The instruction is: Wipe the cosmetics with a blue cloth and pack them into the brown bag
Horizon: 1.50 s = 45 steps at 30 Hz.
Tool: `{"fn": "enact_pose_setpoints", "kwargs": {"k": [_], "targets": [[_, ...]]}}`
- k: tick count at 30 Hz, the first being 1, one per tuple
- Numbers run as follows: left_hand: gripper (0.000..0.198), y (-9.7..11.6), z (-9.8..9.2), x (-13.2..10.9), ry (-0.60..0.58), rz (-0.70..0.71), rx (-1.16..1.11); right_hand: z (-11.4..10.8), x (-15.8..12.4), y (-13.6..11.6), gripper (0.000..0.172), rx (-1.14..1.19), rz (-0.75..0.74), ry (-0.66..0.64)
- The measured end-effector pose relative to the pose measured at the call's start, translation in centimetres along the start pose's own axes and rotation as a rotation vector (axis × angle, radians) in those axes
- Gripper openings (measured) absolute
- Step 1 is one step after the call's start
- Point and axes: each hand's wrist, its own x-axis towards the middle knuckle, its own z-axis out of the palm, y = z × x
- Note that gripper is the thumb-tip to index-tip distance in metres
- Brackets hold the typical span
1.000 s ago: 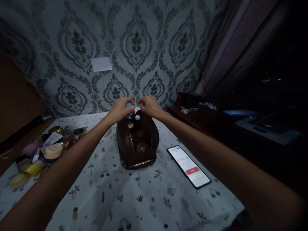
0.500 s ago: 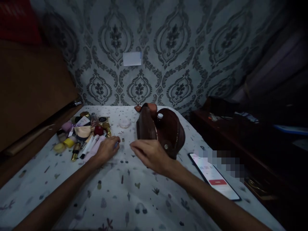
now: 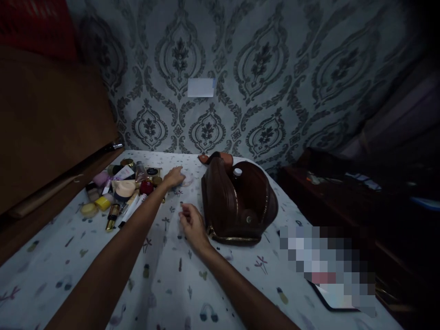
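Observation:
My left hand [image 3: 174, 177] reaches to the far side of the cloth, fingers stretched out at the left edge of a clear round case [image 3: 187, 178]; whether they touch it I cannot tell. My right hand [image 3: 193, 224] hovers over the cloth left of the bag, loosely curled with its fingers apart and nothing visible in them. Beside it stands a dark brown zip bag [image 3: 220, 201], unzipped and gaping. A bottle with a white cap [image 3: 237, 172] pokes up inside. A heap of cosmetics lies to the left, with a yellow-capped item [image 3: 103, 203] and a dark red round item [image 3: 146, 187].
A patterned white cloth [image 3: 178, 284] covers the surface. Behind the bag lies an orange-brown strap-like piece [image 3: 225, 159]. A phone [image 3: 338, 298], partly blurred out, rests at the right. A brown panel [image 3: 55, 133] borders the left, and a patterned wall [image 3: 206, 46] the back.
My left hand has moved away from the cosmetics, forward to the clear case. My right hand has drawn back left from in front of the bag, its fingers loosening. The view has shifted slightly.

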Motion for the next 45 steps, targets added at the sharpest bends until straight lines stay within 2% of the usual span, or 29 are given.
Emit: {"fn": "enact_pose_setpoints", "kwargs": {"k": [3,6,10,13,19,24,27,30,32,35,37,40,43,45], "targets": [[0.042,-0.4,0.0,0.5,-0.056,0.012,-0.016,-0.1,-0.6,-0.1,0.022,0.016,-0.017,0.003],[0.048,-0.3,0.3,0.0,-0.064,-0.024,0.004,-0.2,-1.1,-0.5,0.022,-0.001,-0.033,-0.038],[0.049,0.7,0.8,-1.2,0.01,-0.116,0.052,-0.2,-1.4,-0.8,0.022,-0.015,-0.046,-0.08],[0.046,1.2,0.5,-2.5,0.082,-0.109,0.057,-0.3,-1.3,-0.7,0.021,-0.001,-0.027,-0.077],[0.03,0.9,-0.2,-6.3,0.146,0.11,0.03,-0.1,-1.0,0.8,0.031,0.195,0.107,0.018],[0.026,-0.4,-0.3,-9.6,0.154,0.254,-0.062,0.2,-0.8,1.2,0.059,0.313,0.217,0.124],[0.018,-1.4,-0.7,-11.9,0.06,0.366,-0.193,0.1,-0.8,0.9,0.068,0.301,0.24,0.097],[0.017,-1.9,-1.2,-13.4,-0.001,0.42,-0.298,0.1,-0.8,0.7,0.068,0.249,0.222,0.068],[0.021,-1.9,-1.5,-13.4,0.074,0.371,-0.342,0.1,-0.8,0.7,0.065,0.228,0.21,0.07],[0.026,-1.3,-1.3,-11.5,0.196,0.226,-0.316,0.2,-0.8,0.8,0.062,0.218,0.205,0.079],[0.031,-0.6,-0.6,-9.6,0.189,0.154,-0.292,0.3,-0.8,0.9,0.063,0.222,0.198,0.079],[0.031,0.3,1.0,-7.5,0.13,0.127,-0.292,0.5,-0.7,1.2,0.064,0.24,0.184,0.074],[0.028,0.7,2.0,-7.4,0.088,0.119,-0.304,0.4,-0.7,1.5,0.065,0.255,0.171,0.056],[0.028,0.4,1.8,-8.2,0.092,0.124,-0.33,0.3,-0.7,1.5,0.065,0.229,0.129,0.057]]}}
